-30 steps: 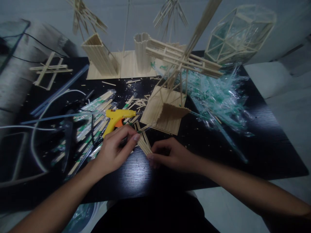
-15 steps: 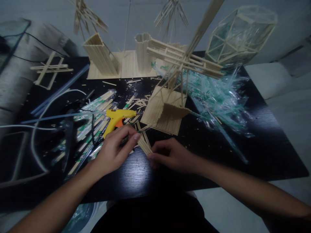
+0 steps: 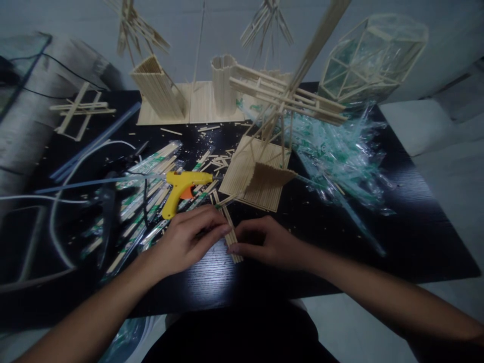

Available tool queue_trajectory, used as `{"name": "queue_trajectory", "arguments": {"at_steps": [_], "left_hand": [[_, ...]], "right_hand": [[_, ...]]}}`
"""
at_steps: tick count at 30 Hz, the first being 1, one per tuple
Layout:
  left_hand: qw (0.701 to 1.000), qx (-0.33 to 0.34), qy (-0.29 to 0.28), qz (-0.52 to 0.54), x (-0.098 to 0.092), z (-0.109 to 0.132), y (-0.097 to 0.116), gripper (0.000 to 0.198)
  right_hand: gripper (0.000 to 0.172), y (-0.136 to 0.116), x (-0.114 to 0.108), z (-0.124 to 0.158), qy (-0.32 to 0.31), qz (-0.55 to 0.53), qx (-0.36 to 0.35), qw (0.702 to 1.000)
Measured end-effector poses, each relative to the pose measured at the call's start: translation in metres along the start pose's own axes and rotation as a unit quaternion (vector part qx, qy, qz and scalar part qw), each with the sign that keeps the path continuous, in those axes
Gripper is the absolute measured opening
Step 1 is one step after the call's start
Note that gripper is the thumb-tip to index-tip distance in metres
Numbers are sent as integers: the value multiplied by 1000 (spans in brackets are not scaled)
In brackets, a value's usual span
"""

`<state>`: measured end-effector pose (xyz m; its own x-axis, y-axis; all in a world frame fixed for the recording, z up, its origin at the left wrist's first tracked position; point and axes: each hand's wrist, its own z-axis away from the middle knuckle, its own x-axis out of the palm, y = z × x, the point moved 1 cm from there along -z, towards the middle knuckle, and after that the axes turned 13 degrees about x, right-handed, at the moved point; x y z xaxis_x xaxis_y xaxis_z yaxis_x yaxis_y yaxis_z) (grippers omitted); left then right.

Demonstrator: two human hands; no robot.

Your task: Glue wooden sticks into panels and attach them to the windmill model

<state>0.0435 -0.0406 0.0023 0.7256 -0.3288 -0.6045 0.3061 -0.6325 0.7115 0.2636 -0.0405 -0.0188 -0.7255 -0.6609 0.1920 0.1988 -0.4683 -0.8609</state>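
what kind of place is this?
Probably a hobby model-making bench. A black table is strewn with a yellow glue gun, stick models and torn wrappers. The left hand and right hand hold a bundle of sticks.

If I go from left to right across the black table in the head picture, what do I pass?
Crossed stick frame → yellow glue gun → flat stick panel → heap of clear plastic wrappers.
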Motion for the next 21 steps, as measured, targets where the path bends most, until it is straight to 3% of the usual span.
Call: {"name": "queue_trajectory", "arguments": {"at_steps": [4, 6, 8, 10, 13, 21], "left_hand": [[987, -36, 98, -120, -17, 2, -4, 16], [955, -90, 163, -231, -31, 5, -10, 16], [917, -156, 182, -320, -44, 7, -18, 18], [897, -211, 155, -356, -53, 7, -26, 24], [891, -270, 105, -349, -58, 6, -35, 34], [887, -322, 24, -329, -53, 3, -36, 47]], "right_hand": [[31, 0, -4, -3, 35, -37, 15, 999], [32, 0, -7, -4, 65, -49, 18, 997], [33, 1, -10, -6, 90, -59, 17, 994], [34, 2, -12, -7, 100, -77, 12, 992], [32, 3, -14, -8, 100, -99, 10, 990], [33, 4, -14, -10, 107, -134, 19, 985]]}}
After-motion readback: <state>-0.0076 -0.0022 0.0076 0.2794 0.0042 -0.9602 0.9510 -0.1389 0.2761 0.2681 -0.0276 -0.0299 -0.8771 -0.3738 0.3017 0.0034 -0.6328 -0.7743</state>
